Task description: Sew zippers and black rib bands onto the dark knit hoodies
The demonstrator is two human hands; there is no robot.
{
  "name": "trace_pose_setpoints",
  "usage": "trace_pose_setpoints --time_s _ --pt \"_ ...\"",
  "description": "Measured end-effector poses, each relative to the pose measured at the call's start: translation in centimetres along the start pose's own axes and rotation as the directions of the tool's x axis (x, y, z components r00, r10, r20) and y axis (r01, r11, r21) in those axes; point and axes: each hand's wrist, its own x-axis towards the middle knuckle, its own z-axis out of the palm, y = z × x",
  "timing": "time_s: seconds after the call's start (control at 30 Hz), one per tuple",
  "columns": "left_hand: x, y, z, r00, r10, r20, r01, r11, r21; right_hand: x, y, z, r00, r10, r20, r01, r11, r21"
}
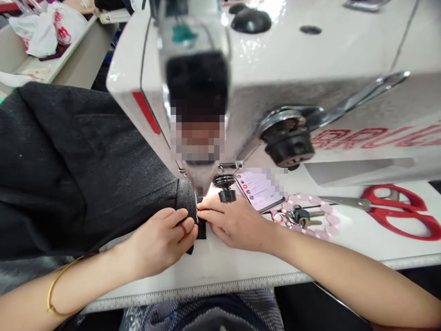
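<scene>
A dark garment [113, 170] spreads over the left of the white table, its edge with a zipper [196, 207] lying under the needle area of a white sewing machine [344, 55]. My left hand [168, 236] has its fingers curled on the garment's edge, pressing the cloth beside the zipper. On the zipper's right side, my right hand [234, 218] holds its fingertips together on the zipper tape. The machine's head hides the needle and part of the zipper.
A lit phone [260, 188] lies behind my right hand. Right of it are keys [303, 218] on a pink bead ring and red-handled scissors [396, 209]. A ruler strip [206, 291] runs along the table's front edge. White plastic bags [44, 30] sit at the back left.
</scene>
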Motion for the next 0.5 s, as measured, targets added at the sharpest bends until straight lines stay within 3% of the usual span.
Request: trace_pose_setpoints --time_s 0.3,0.5 --pt "0.3 0.0 -0.2 0.999 0.007 -0.037 -0.008 1.0 -0.02 -0.2 -0.3 -0.4 0.998 -0.022 0.062 0.025 0.998 -0.056" --pt "-0.1 0.0 0.1 1.0 0.015 -0.002 -0.015 1.0 -0.021 -0.5 -1.1 -0.4 0.993 -0.082 0.085 0.093 0.988 -0.127"
